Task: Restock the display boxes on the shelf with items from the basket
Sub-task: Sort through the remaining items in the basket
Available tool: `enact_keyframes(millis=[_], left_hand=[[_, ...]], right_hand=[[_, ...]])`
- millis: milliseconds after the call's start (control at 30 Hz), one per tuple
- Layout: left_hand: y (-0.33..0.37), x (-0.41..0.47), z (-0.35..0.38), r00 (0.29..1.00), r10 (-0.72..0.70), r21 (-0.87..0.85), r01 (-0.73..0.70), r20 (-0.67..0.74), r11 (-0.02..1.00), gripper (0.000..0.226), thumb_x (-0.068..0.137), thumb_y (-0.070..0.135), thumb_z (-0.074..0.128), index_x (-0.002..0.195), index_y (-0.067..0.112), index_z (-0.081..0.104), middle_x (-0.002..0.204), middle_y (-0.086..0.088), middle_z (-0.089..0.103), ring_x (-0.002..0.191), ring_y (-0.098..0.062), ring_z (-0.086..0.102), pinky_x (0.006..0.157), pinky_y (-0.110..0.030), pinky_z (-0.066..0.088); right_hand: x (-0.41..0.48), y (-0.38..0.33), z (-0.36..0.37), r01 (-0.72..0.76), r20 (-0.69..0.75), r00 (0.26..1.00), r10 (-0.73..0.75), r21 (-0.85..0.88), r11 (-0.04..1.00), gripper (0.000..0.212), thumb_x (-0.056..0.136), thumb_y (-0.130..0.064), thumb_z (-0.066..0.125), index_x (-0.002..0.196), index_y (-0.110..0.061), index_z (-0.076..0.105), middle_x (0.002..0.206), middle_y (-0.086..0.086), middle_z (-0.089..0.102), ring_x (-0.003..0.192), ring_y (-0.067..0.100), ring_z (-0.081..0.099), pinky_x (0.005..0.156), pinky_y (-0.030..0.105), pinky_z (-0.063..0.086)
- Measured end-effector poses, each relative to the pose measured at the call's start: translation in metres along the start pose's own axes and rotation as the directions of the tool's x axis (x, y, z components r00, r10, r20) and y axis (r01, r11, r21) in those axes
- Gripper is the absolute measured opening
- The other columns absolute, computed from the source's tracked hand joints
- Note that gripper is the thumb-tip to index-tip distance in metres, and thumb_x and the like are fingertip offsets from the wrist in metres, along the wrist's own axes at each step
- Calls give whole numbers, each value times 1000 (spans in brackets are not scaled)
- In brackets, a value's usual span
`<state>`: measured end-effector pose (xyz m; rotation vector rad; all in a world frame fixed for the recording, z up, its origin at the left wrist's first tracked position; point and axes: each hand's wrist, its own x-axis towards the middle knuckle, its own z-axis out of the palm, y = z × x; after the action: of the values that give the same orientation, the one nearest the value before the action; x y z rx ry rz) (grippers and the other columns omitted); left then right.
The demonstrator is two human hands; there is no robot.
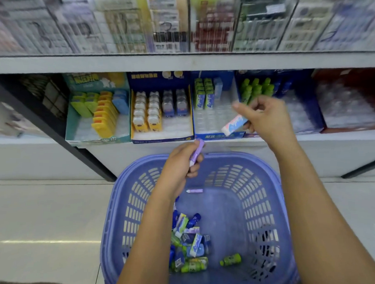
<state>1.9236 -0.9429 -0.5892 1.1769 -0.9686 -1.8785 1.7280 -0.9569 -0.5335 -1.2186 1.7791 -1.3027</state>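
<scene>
The task is judged to be partly done, perhaps near the middle; the display boxes on the shelf (325, 149) are only part filled, with bare clear tray slots seen toward the front of each; in the blue box (217, 136) a few green-and-white packets are stood at the back left and most slots are open; the teal box (95, 140) and the yellow-lined box (160, 138) are filled further, though front rows are bare; the tray with green bottles (256, 89) is stocked only at the back. A heap of small items (187, 244) is left in the near part of the blue basket (117, 214), which is set on the floor below the shelf; one green bottle (230, 259) and one small purple piece (194, 191) are seen lying apart from the heap. A pink-and-white packet (235, 124) is held in the curled fingers of the right hand (268, 118), just above the front of the blue box, with the forefinger stretched out; a slim purple stick (196, 152) is gripped in the left hand (181, 161) over the far rim of the basket. The items are seen as small, light, brightly printed packets and bottles; they are judged easy to pinch and slot upright.
</scene>
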Motion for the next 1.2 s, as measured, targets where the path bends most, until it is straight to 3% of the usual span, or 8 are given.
enact_keyframes(millis=[167, 300, 500, 633, 767, 933, 1067, 1200], left_hand=[[13, -8, 11, 996, 52, -3, -53, -66, 999, 20, 100, 19, 38, 98, 8, 54, 61, 1, 50, 36, -6, 28, 36, -16, 19], [15, -10, 12, 988, 67, -47, -74, -139, 996, 20, 97, 10, 36, 89, 8, 54, 70, -2, 53, 39, -7, 34, 37, -16, 21], [16, -7, 8, 981, 57, 3, -57, -185, 998, 23, 98, 15, 38, 96, 5, 59, 74, 0, 54, 39, -4, 37, 38, -17, 24], [17, -2, 6, 968, -20, -27, 14, -252, 1000, 27, 96, 16, 40, 101, 1, 62, 68, -1, 52, 38, -7, 36, 37, -18, 22], [16, 0, 6, 967, -25, -140, -12, -255, 990, 25, 95, 14, 41, 91, 4, 64, 62, 3, 59, 38, -7, 38, 36, -18, 22], [14, 3, 7, 973, -5, -139, -27, -230, 990, 23, 95, 12, 40, 91, 5, 62, 66, 1, 57, 40, -8, 39, 36, -18, 25], [13, 3, 8, 979, 33, -16, -37, -202, 999, 21, 97, 10, 41, 89, 11, 60, 76, -1, 54, 49, -8, 43, 42, -18, 32], [9, 0, 8, 982, 124, 86, -112, -145, 990, 17, 98, 14, 48, 93, 19, 64, 86, 2, 62, 67, -4, 63, 60, -18, 51]], right_hand=[[39, -10, 5, 105, -34, 993, -111, -136, 985, 25, 73, -19, 80, 83, -3, 63, 67, 13, 65, 44, 5, 58, 50, 26, 52], [70, -6, 11, 182, 3, 981, -193, -344, 921, 19, 81, -7, 67, 99, -2, 69, 97, 14, 70, 84, 18, 64, 81, 34, 53], [93, -5, 23, 238, 171, 969, -179, -445, 864, 23, 88, -9, 58, 109, -8, 68, 112, 9, 68, 100, 15, 59, 72, 7, 34], [101, -4, 23, 296, 279, 946, -168, -523, 799, 20, 90, -17, 60, 108, -12, 67, 110, 9, 68, 103, 20, 60, 81, 20, 40], [102, -2, 28, 298, 278, 947, -164, -561, 772, 23, 91, -17, 59, 111, -8, 66, 112, 13, 66, 105, 26, 60, 93, 34, 47], [106, -3, 25, 268, 276, 953, -124, -577, 771, 22, 91, -20, 59, 111, -12, 66, 116, 7, 65, 108, 22, 59, 84, 22, 40], [111, -7, 31, 325, 381, 922, -73, -655, 683, 24, 92, -19, 56, 115, -16, 63, 121, 5, 62, 110, 22, 55, 79, 22, 35], [116, -10, 36, 324, 395, 918, -39, -691, 646, 24, 92, -22, 57, 116, -18, 62, 122, 5, 60, 108, 21, 53, 75, 22, 32]])
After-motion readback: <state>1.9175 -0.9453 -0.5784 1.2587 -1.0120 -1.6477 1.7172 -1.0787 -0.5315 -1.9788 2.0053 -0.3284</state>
